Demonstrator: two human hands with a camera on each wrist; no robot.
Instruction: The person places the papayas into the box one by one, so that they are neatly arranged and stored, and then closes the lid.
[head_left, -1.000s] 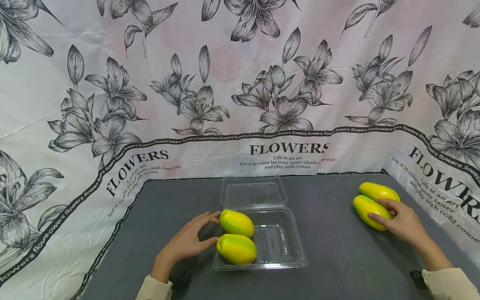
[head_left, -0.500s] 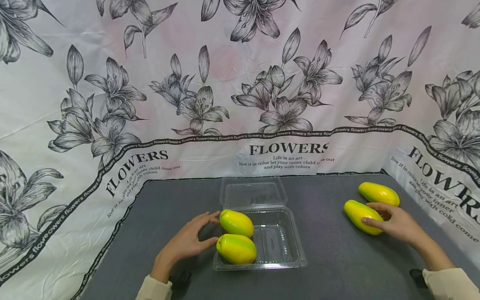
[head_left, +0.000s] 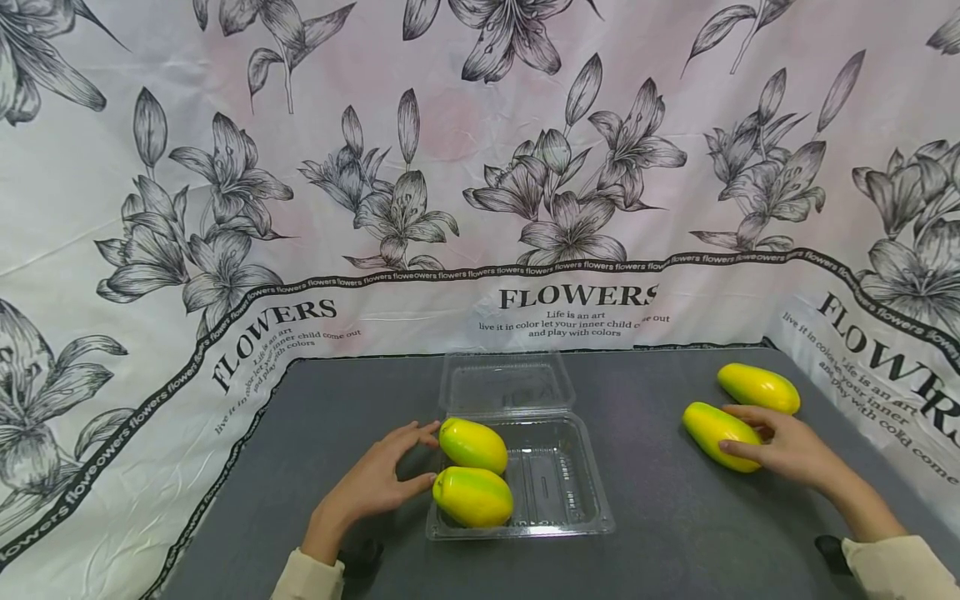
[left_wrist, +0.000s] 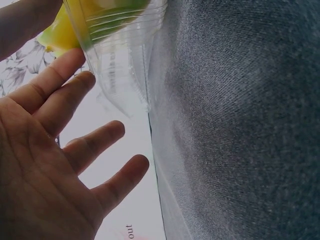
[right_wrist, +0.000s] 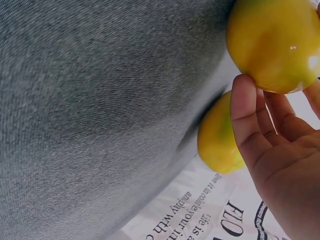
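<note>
My right hand (head_left: pixel 787 447) grips a yellow-green oblong fruit (head_left: pixel 718 435), thumb on the near side and fingers on the far side. The frames do not settle whether it is off the table. Behind it lies a second such fruit (head_left: pixel 759 387), also seen in the right wrist view below the gripped fruit (right_wrist: pixel 275 42). Two more, a far fruit (head_left: pixel 473 446) and a near fruit (head_left: pixel 472 497), sit side by side in the left half of a clear plastic clamshell box (head_left: pixel 600 500). My left hand (head_left: pixel 367 481) rests at its left wall (left_wrist: pixel 111 82), fingers spread, holding nothing.
The box's hinged lid (head_left: pixel 506 383) lies folded back behind it. Grey cloth covers the table (head_left: pixel 645 517). A white flower-printed curtain (head_left: pixel 420 317) hangs along the back and both sides.
My right hand has drawn its fruit left and slightly nearer, opening a gap from the fruit behind. The hand's motion is smaller in the last half second. My left hand and the box stay put.
</note>
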